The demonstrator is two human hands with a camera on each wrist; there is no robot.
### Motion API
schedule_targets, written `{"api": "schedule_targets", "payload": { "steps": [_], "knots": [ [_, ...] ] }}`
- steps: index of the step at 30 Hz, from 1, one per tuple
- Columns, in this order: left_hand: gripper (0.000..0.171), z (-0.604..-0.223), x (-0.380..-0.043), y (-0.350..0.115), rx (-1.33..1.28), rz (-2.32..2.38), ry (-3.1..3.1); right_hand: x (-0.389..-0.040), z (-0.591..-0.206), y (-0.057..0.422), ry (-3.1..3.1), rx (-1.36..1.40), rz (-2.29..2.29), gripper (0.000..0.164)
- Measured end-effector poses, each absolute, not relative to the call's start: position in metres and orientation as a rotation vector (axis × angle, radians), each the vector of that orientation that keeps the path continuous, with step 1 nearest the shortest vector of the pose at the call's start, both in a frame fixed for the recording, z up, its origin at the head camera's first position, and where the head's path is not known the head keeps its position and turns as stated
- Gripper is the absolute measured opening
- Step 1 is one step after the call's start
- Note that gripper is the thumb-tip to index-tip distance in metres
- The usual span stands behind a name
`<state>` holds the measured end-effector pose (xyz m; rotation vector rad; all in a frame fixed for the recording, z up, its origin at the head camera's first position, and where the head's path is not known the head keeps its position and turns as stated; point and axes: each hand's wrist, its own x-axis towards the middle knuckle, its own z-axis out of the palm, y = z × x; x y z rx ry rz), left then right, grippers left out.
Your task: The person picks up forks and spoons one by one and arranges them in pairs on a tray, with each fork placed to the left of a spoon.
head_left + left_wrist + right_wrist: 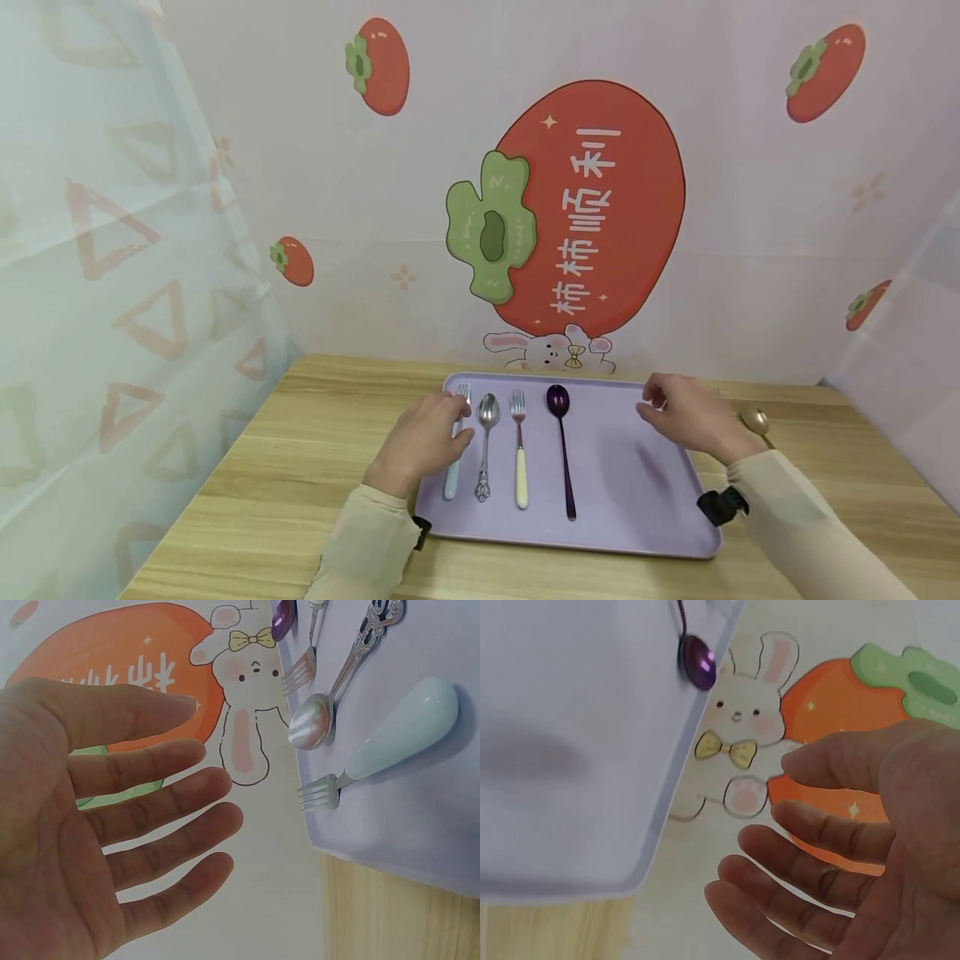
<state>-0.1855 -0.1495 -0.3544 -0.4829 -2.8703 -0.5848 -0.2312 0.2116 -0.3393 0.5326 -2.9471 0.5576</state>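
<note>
A lilac tray [630,525] lies on the table. From left to right it bears a fork with a pale blue handle [451,482], a silver spoon [488,411] with an ornate handle, a fork with a cream handle [521,479] and a dark purple spoon [558,402]. My left hand [423,442] hovers over the tray's left side, partly covering the blue-handled fork in the head view; its fingers are spread and hold nothing in the left wrist view. Above the right edge of the tray is my right hand [690,412], fingers loosely bent around nothing.
To the right of the tray a gold-coloured spoon [755,418] lies on the wooden table [285,467], its handle partly hidden by the right forearm. A printed cloth backdrop [360,183] with persimmons and a rabbit rises behind the table, and further cloth hangs at both sides.
</note>
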Motion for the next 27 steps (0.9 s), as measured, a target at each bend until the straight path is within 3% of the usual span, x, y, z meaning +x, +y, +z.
{"api": "schedule_targets", "payload": {
  "steps": [27],
  "knots": [
    [0.018,-0.358,-0.186,-0.148,-0.477,-0.595,-2.867,-0.228,-0.348,0.322,-3.081,0.318,0.492,0.029]
  ]
}}
